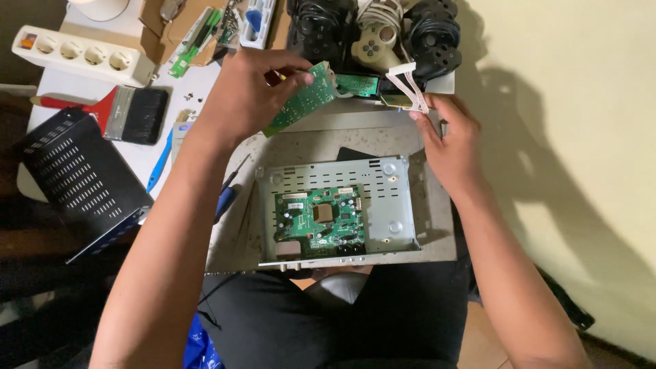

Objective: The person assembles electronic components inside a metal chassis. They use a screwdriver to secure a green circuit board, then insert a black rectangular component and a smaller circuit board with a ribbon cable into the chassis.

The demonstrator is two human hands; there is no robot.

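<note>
**Board lifted off chassis, ribbon cable in play**

With the open metal chassis (342,212) on the lap, its green mainboard (318,220) sits exposed nearest the body. Beyond it, left hand (249,85) pinches a green circuit board (301,99), tilted, fingers closed on its edge. Right hand (451,137) grips the white ribbon cable (408,85) fingertip-tight. Risk: pulling apart could tear the ribbon. Wrists raised, elbows out. Game controllers (372,34) behind.

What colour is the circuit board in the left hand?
Green, seen in the head view: the circuit board held by the left hand.

Head camera looks steeply down, close over the lap.
</note>
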